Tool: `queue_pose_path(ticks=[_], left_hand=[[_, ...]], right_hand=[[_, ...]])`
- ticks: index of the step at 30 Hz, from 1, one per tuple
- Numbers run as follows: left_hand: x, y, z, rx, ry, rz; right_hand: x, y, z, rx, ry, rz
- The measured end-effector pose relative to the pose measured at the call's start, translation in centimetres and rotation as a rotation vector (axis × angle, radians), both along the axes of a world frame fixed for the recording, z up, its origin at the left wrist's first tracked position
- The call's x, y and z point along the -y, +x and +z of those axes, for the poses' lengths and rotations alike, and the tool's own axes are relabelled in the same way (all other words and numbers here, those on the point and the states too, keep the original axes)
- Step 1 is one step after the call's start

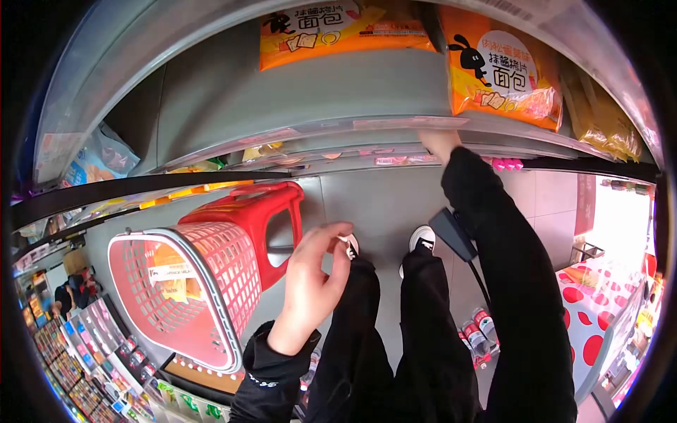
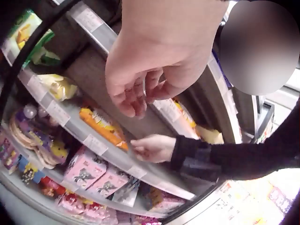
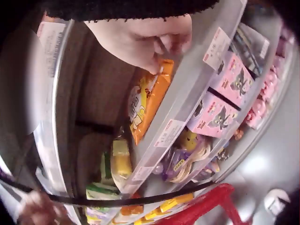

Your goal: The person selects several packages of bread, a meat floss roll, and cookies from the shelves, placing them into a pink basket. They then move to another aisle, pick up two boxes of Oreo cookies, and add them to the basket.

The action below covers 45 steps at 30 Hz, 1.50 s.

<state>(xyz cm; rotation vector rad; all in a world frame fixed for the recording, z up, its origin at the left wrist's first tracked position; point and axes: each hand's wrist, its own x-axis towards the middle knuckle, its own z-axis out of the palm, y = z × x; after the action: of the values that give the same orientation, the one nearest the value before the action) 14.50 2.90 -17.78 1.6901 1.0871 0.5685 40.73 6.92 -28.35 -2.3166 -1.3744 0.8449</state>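
Observation:
My right hand [image 3: 145, 42] reaches into a lower shelf and pinches the near end of an orange bread package [image 3: 151, 105], which lies along the shelf. In the head view only the wrist side of that hand [image 1: 441, 143] shows, the fingers being hidden under the upper shelf's edge. My left hand [image 1: 310, 271] hovers before my legs with loosely bent fingers and nothing in it. A red and pink shopping basket [image 1: 243, 275] stands at its left, with an orange package [image 1: 169, 264] inside.
Two orange bread packages, one at the back [image 1: 345, 35] and one at right [image 1: 504, 74], lie on the upper shelf. Pink boxes [image 2: 86, 168] fill the shelf below my right hand. Bottles [image 1: 479, 328] stand on the floor at right. Another person [image 1: 74, 292] is at far left.

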Motion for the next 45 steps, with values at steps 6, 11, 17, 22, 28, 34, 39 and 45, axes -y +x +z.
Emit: queue_pose_path(ticks=[6,11,17,22,28,34,39,45], left_hand=[[0.8,-2.2,-1.8,-0.045,-0.116,0.027],[-1.0,-2.3,-3.5,-0.258,-0.098,-0.099],[-5.5,1.1,-7.3,0.561,-1.082,0.319],[-6.2,3.4,-9.4,0.75,-1.195,0.206],[-1.9,1.2,-5.4,0.607,-1.095,0.054],[1.8,-3.8,2.7,0.421,-0.741,0.273],[-1.3,-4.1,7.4,0.471,-0.414,0.352],[-9.9,-0.6,9.5,0.316,-0.206,0.237]], right_hand=[[0.1,0.3,-0.3,-0.504,0.177,-0.216],[0.6,0.3,-0.4,-0.901,0.327,-0.374],[5.1,-1.2,6.2,-1.288,0.326,-0.399],[11.1,-0.1,6.3,-1.18,0.21,-0.395],[16.1,-1.8,9.4,-1.293,0.242,-0.386],[16.9,-4.6,14.5,-1.316,0.22,-0.016],[11.6,-5.6,18.6,-0.836,0.375,0.003],[4.2,-4.9,19.6,0.052,0.732,0.04]])
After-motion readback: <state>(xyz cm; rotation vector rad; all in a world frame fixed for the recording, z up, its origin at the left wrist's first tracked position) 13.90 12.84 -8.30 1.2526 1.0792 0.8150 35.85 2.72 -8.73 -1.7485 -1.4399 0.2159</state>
